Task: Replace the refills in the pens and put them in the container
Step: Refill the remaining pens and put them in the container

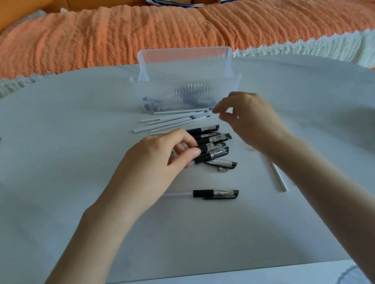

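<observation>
fingers (pixel 192 151) of left hand (pixel 158 159) round a pen (pixel 211 155), crosswise, cap rightward

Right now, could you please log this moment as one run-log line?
left hand: grips pen | right hand: fingers at refills, grip unclear | container: pens inside

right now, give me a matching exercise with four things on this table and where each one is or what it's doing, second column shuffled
1. container
2. row of refills
3. lone pen
4. left hand

a. grips a pen in the pen pile
b. far middle of the table
c. by itself, nearer than the pile
d. between container and pile

Pairs: 1-b, 2-d, 3-c, 4-a
</observation>
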The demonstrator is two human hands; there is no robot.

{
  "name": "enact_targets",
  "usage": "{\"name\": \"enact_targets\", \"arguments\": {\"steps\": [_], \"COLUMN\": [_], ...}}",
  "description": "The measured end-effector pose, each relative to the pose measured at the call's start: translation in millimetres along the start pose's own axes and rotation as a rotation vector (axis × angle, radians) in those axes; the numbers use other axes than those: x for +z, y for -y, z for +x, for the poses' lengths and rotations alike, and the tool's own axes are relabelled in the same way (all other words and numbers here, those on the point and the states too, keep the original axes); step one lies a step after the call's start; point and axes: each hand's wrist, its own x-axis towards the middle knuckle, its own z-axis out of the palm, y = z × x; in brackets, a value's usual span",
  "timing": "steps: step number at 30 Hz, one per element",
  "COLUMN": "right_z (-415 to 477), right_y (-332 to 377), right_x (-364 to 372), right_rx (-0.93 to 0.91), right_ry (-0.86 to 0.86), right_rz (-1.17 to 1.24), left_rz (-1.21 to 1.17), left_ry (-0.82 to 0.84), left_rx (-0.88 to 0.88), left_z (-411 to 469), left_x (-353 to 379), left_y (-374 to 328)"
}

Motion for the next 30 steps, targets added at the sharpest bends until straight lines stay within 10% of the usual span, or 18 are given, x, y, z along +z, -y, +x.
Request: {"name": "enact_targets", "arguments": {"steps": [17,30], "right_z": [16.1,-56.3], "right_y": [1.7,-4.5], "right_x": [11.0,-25.5], "right_rx": [-0.1,0.114], "right_ry": [0.044,-0.041], "right_rz": [-0.183,0.318], "left_rz": [-0.028,-0.073], "left_ry": [-0.024,-0.095], "left_rx": [-0.046,-0.11], "left_z": [-0.1,0.6], "left_x": [-5.3,-11.0], "left_y": [5.0,15.6]}}
